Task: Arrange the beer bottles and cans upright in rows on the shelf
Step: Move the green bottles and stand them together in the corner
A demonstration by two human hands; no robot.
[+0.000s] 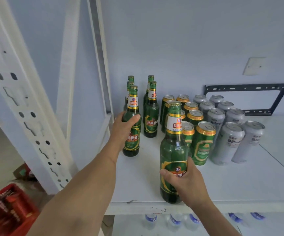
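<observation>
The light I had was soft, even and cool, washing the wall [189, 40] bluish, with no hard shadows on the shelf [240, 181]. Small glints sat on the nearest green bottle [173, 150] and the silver cans [228, 133]. The wide lens bowed the shelf upright [18, 99] at my left edge. The red crate [8, 210] and the water bottles [172, 220] below were smeared and soft.

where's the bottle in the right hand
Head view: the green beer bottle stands upright at the shelf's front edge, just ahead of the green cans.
</observation>
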